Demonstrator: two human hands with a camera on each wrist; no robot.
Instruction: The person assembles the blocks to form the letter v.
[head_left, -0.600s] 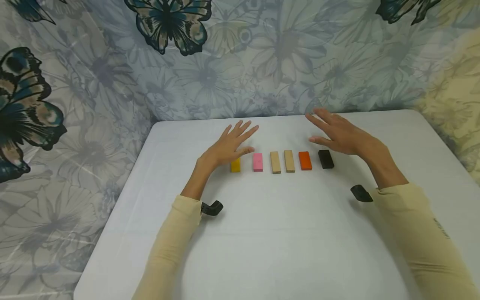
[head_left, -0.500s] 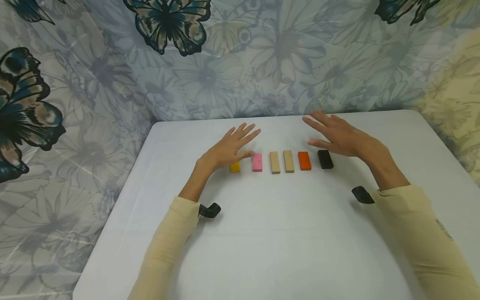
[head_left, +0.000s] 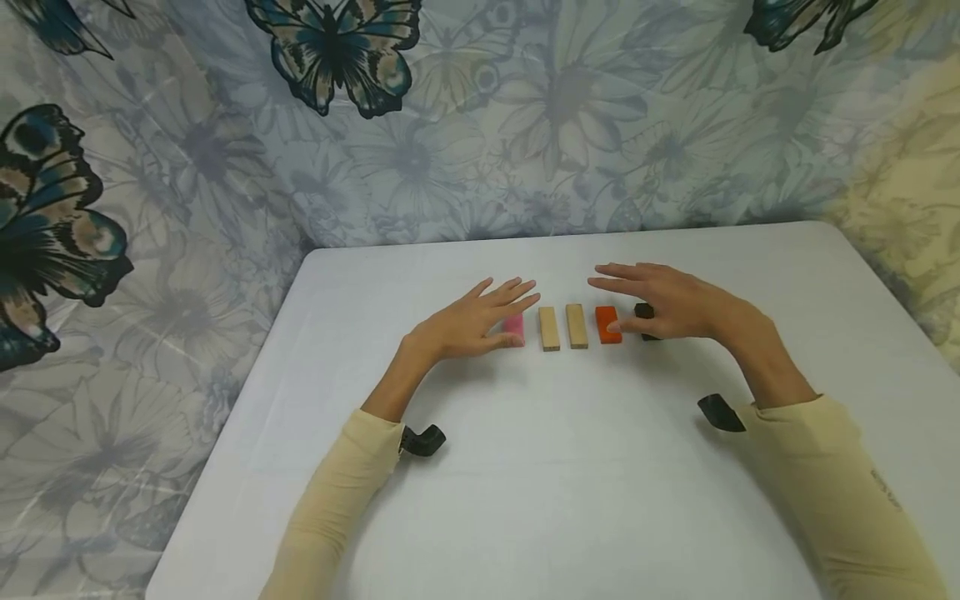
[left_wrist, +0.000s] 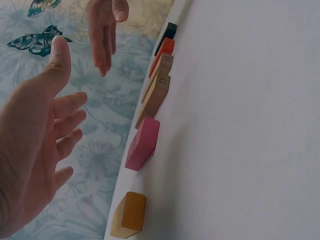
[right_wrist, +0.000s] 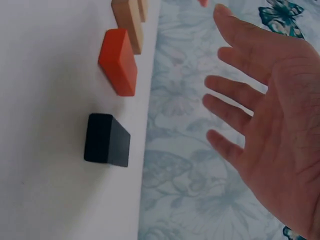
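Small rectangular blocks lie in a row on the white table. My left hand [head_left: 468,325], fingers spread, hovers over the row's left end, partly covering the pink block [head_left: 516,325]. It hides the yellow block [left_wrist: 131,215] in the head view; the left wrist view shows that block. Two plain wooden blocks, the left one [head_left: 549,328] and the right one [head_left: 577,325], sit mid-row. My right hand [head_left: 678,302] hangs above the right end, fingers extended inward and holding nothing. Its thumb overlaps the orange block [head_left: 608,318], and the black block [head_left: 643,311] is partly hidden beneath it.
The white table [head_left: 540,500] has its far edge against a wall covering [head_left: 525,150] printed with flowers and butterflies. Dark camera mounts, one at the left wrist [head_left: 423,440] and one at the right [head_left: 722,412], stick out from the sleeves.
Both hands have come nearer the body and slightly inward. The left now covers the yellow block and part of the pink one; the right now overlaps the black and orange blocks.
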